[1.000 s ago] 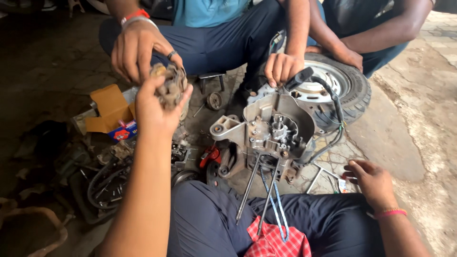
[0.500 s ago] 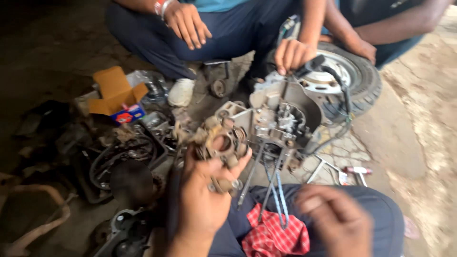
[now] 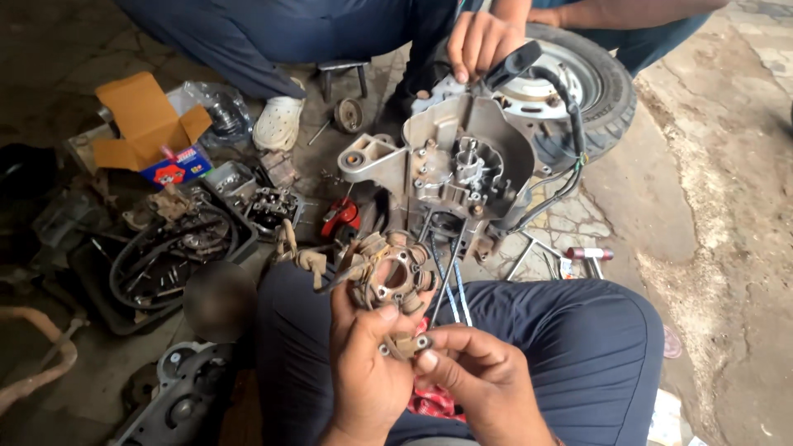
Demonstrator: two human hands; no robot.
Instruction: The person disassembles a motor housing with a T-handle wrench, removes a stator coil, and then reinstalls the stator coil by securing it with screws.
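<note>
I sit on the ground with my knees in dark blue trousers. My left hand (image 3: 363,363) grips a round stator plate (image 3: 390,277) with copper coils and a short wire lead, held over my lap. My right hand (image 3: 475,380) pinches a small part hanging at the plate's lower edge, thumb and forefinger closed on it. Just beyond the plate stands a grey scooter engine casing (image 3: 462,161) with its open side facing me.
Another person's hand (image 3: 479,41) rests on top of the casing, by a small wheel with tyre (image 3: 582,87). An open orange cardboard box (image 3: 149,124), a black tray of parts and a belt (image 3: 165,256), a red tool (image 3: 340,216) and spanners (image 3: 537,256) lie around.
My left hand took the stator plate from the other person's hand at the far left and brought it down to my lap. My right hand came up from my right knee and took hold of its lower part.
</note>
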